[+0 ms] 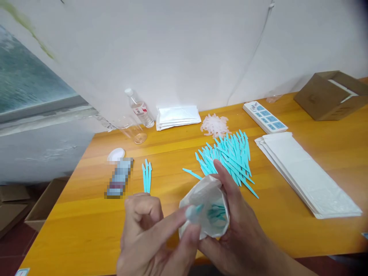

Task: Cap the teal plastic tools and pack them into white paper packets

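Note:
My right hand (238,218) is wrapped round a white paper-like bag (198,188), its mouth facing me. Several teal sticks (217,212) show inside the bag. At the mouth, my left hand (152,234) pinches between thumb and index finger what looks like a teal eyebrow razor (199,208) with a whitish translucent cap (192,214); it is blurred and mostly hidden. Beyond the bag lies a loose pile of teal eyebrow razors (230,153). A few more razors (147,174) lie side by side past my left hand. Small translucent caps (215,124) are heaped behind the pile.
Flat white bags (307,172) are stacked at right, more white packets (178,116) by the wall. Around the wooden table (71,214) stand a bottle (140,108), a clear jar (133,130), a white lid (116,155), a blurred-out phone (119,178), printed cards (265,117) and a cardboard box (322,96).

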